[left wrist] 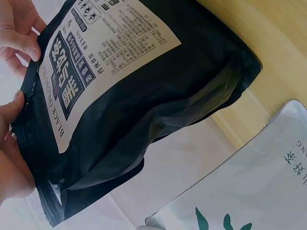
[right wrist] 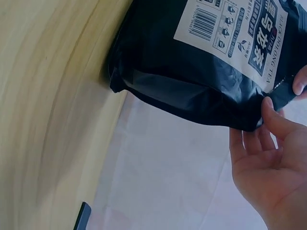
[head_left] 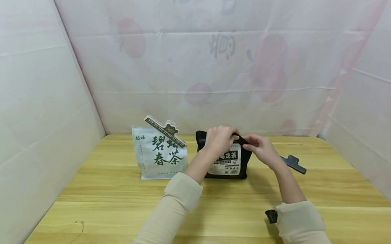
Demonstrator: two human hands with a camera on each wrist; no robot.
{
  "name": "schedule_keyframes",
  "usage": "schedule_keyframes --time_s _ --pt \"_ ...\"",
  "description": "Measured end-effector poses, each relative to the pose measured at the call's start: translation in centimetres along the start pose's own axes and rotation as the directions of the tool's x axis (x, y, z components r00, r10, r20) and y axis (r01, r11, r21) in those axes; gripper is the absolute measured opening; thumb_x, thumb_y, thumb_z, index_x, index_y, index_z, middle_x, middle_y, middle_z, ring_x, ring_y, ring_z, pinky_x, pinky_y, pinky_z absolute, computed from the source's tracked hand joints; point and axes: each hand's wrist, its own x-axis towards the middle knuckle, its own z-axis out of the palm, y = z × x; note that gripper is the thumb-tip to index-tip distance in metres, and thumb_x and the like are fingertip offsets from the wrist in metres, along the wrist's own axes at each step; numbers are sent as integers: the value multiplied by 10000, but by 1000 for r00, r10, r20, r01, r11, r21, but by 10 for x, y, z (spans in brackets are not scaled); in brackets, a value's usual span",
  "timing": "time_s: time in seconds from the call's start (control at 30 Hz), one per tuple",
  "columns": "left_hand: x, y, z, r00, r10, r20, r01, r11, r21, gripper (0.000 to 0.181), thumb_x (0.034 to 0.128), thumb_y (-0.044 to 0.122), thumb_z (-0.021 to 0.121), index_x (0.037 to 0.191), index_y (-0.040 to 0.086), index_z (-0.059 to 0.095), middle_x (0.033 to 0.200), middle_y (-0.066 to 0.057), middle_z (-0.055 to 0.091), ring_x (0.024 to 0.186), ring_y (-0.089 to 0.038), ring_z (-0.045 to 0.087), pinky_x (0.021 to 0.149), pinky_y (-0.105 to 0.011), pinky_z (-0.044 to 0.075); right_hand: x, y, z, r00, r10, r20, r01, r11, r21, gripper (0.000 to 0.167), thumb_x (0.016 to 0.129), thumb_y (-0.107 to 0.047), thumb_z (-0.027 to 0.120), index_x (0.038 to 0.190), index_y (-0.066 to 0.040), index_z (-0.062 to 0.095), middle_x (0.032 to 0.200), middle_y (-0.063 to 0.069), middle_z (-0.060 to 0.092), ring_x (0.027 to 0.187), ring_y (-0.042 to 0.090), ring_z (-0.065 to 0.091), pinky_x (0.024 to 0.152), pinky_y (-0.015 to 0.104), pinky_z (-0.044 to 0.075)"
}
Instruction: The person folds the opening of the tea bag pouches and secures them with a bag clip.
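A black tea bag with a cream label stands upright near the back of the table. My left hand pinches its top edge near the middle. At the bag's top right corner, my right hand pinches the same edge between thumb and fingers. In the left wrist view, the left thumb lies on the label side of the black bag, along its top strip. The right wrist view has the right hand gripping the corner, its fingers behind the bag. Whether the bag's mouth is sealed is hidden.
Left of the black bag stands a white tea bag with green writing, a long beige clip slanting across its top. A dark clip lies right of the black bag. Another small black object is partly covered by the right sleeve.
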Motion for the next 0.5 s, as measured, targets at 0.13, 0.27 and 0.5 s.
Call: schedule_keyframes --time_s 0.13,0.27,0.5 --pt "0 0 -1 1000 -22 15 22 1000 -6 188 898 365 572 1026 289 686 873 121 665 557 -67 492 445 -205 339 -2 -1 -4 999 23 33 -23 1000 -7 237 911 -67 570 1124 34 589 1082 197 593 1003 331 566 814 437 457" --pt "0 -1 -1 999 -48 19 48 999 -8 205 884 395 580 1019 278 679 828 113 654 534 -73 474 449 -208 339 -4 0 -7 998 45 52 -45 999 5 263 912 -45 561 1152 63 578 1108 227 583 998 342 572 839 472 447" --pt "-1 -2 -1 998 -65 8 65 998 4 202 863 417 594 983 286 689 808 116 656 530 -73 469 443 -204 331 -6 -1 -6 996 87 17 -87 996 8 264 902 -79 587 1134 48 603 1100 215 597 987 329 582 854 491 435"
